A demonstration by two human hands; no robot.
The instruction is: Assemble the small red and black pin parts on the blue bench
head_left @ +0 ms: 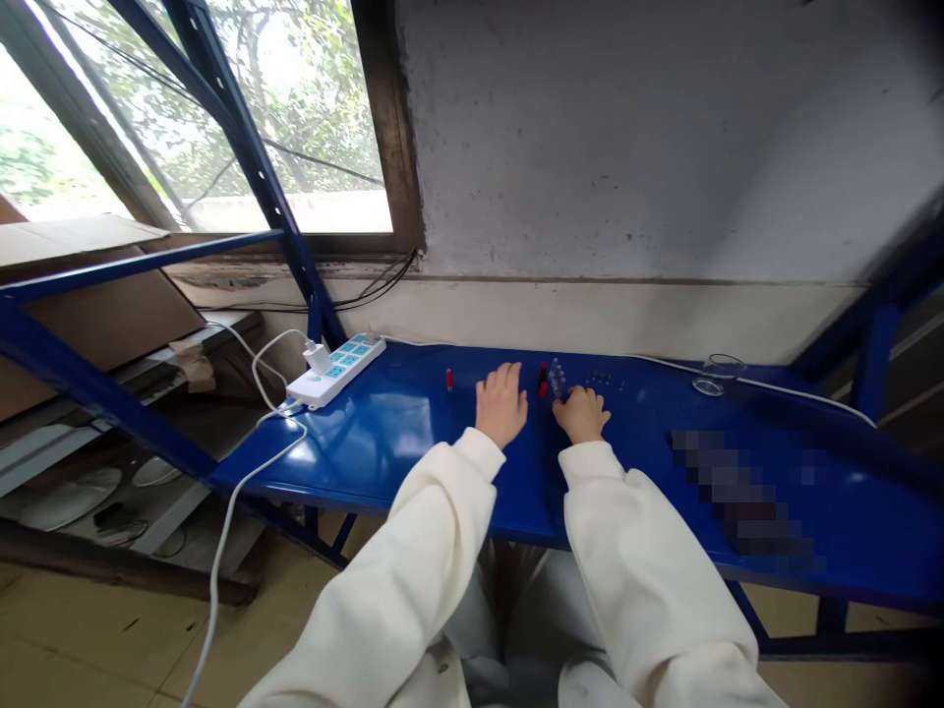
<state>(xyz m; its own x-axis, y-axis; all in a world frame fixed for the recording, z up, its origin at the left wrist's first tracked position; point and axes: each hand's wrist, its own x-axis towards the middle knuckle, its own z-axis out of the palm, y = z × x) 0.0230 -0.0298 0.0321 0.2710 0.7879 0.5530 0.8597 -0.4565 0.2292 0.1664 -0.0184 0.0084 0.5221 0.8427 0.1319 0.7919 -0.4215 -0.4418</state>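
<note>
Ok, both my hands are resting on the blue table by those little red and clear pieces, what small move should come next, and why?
Probably close the right hand on the cluster of small clear pieces just past its fingertips. It lies nearest them, while the left hand rests flat on the blue table with only a small red piece off to its side. Too small to identify them.
</note>
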